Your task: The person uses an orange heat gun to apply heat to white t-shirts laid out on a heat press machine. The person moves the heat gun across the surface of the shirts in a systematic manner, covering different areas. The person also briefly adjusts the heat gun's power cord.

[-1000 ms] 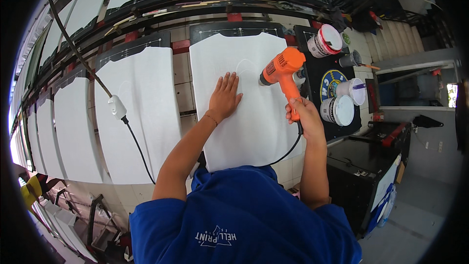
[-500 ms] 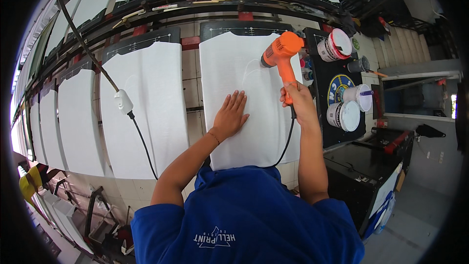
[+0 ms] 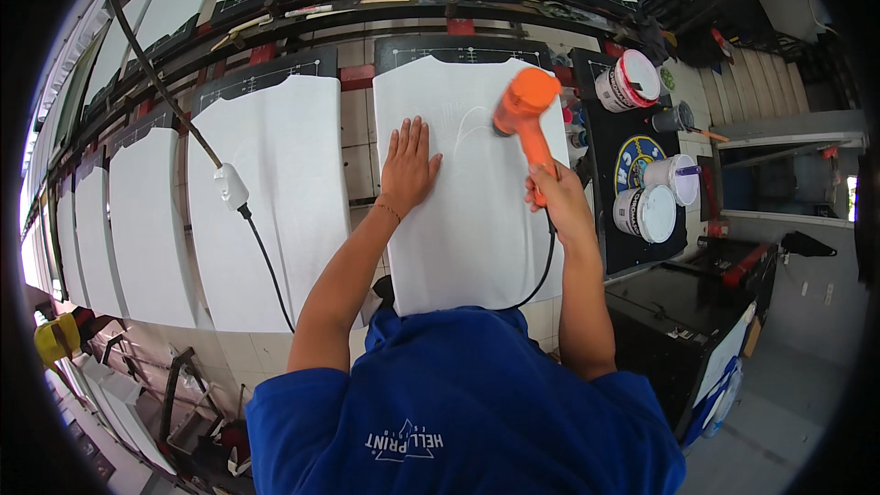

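Observation:
My right hand (image 3: 559,198) is closed round the handle of an orange heat gun (image 3: 529,110), held over the right part of a white fabric panel (image 3: 458,238). The gun's dark nozzle points down and left at the cloth, close above it. Flat on the left part of the same panel lies my left hand (image 3: 410,163), its fingers stretched out and pointing away from me. Faint curved lines show on the cloth between the hands. The panel covers a dark board (image 3: 463,49) whose marked far edge shows. A black cord (image 3: 547,266) runs from the gun's handle toward me.
More boards with white fabric (image 3: 266,192) line up to the left and across the rails (image 3: 403,11). A power cord with a white connector (image 3: 231,187) hangs over the left panel. At right, a black surface holds several paint tubs (image 3: 644,213) and a dark cup (image 3: 674,118).
My left hand has slid up and left across the fabric, staying flat. The heat gun has shifted slightly, its head a little lower, still in my right hand.

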Available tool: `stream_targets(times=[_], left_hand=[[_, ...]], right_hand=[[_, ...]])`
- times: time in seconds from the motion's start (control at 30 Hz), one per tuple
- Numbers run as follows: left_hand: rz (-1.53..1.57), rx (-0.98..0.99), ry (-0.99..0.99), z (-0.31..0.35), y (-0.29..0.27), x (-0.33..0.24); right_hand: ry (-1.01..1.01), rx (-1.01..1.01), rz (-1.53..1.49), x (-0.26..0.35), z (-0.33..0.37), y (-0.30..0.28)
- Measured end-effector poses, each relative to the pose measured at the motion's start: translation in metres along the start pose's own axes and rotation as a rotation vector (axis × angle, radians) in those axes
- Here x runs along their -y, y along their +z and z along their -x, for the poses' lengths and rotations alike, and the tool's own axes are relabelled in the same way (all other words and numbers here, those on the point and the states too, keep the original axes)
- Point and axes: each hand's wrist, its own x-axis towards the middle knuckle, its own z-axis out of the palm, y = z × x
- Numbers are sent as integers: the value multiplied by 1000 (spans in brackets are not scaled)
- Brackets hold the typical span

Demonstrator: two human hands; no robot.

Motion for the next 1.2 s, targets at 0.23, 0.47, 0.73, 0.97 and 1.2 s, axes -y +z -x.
stream_targets(times=[0.23, 0.47, 0.73, 0.97, 1.2], left_hand=[[1, 89, 64, 46, 4, -38], [71, 254, 133, 157, -23, -74], [-200, -164, -555, 262, -77, 14], [-560, -179, -1240, 388, -139, 163], [-517, -335, -1486, 500, -160, 326]], right_hand=[[142, 25, -98, -28, 86, -52], [90, -26, -61, -49, 136, -42], [206, 302, -233, -49, 138, -11], [284, 521, -298, -32, 142, 68], [329, 632, -255, -28, 159, 201]])
